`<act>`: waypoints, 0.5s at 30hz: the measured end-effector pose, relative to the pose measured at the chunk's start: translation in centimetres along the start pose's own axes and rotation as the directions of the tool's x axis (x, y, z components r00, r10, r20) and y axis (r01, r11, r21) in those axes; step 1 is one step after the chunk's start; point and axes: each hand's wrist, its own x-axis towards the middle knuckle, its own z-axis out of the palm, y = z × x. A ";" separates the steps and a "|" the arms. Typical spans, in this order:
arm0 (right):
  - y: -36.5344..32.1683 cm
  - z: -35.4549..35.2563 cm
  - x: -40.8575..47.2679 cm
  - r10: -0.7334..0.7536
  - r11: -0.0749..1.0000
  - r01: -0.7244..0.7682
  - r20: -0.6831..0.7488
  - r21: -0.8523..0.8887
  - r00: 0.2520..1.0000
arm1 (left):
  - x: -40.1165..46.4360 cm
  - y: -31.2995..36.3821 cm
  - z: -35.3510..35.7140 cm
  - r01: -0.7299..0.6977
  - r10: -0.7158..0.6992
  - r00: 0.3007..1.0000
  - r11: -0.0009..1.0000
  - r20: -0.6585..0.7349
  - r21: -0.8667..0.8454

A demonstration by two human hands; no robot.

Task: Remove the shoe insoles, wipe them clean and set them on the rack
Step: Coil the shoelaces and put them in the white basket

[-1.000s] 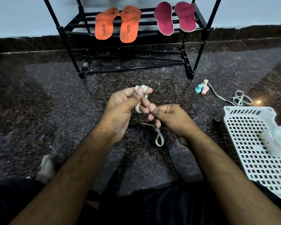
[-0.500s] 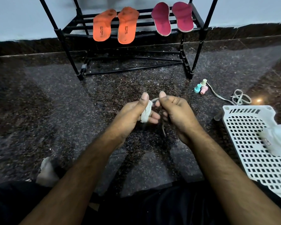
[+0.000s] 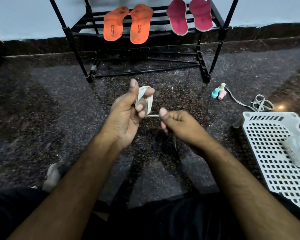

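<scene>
Winding it tight, the left hand (image 3: pixel 126 110) gripped the coiled shoelace (image 3: pixel 144 99) while the right hand (image 3: pixel 177 123) pinched its loose end.

The dark speckled stone floor (image 3: pixel 42 104) looks polished and glossy. The black tubular rack (image 3: pixel 163 23) has a smooth, matt finish. The orange insoles (image 3: pixel 128 25) and pink insoles (image 3: pixel 189 16) look matt and fabric-faced. The white perforated plastic tray (image 3: pixel 274 153) appears smooth.

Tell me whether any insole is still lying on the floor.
No: both orange insoles and both pink insoles rest on the rack.
</scene>
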 end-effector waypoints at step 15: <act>-1.0 -0.7 -0.2 0.016 0.947 0.041 -0.173 0.318 0.985 | -0.1 -2.3 0.7 0.065 -0.115 0.993 0.783 0.040 0.619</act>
